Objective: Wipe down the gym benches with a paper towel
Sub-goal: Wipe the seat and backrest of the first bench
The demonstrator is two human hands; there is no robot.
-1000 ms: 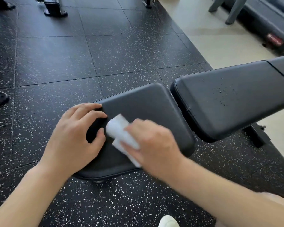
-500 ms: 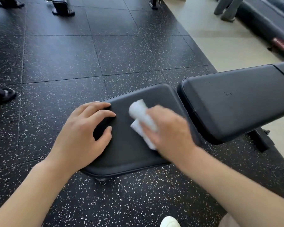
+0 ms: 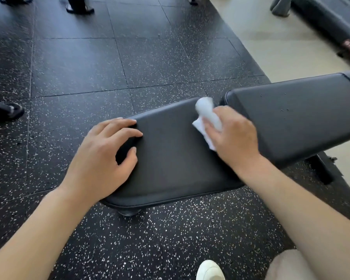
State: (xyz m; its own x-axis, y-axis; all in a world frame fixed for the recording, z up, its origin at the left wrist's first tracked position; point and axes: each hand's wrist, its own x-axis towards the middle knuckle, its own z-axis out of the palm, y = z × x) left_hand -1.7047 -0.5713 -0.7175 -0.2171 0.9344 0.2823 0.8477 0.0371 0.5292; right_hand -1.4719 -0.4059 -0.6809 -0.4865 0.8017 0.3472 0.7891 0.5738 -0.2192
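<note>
right hand (image 3: 233, 136) clenches paper towel (image 3: 207, 116), wiping seat pad (image 3: 176, 158); left hand (image 3: 103, 156) rests flat, released (bracing). next, likely: back pad (image 3: 303, 112).

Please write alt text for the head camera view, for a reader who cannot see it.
A person's right hand presses a crumpled white paper towel onto the far right corner of a black padded bench seat, while the left hand rests on the seat's left edge. The bench's angled back pad lies to the right, above speckled rubber flooring.
</note>
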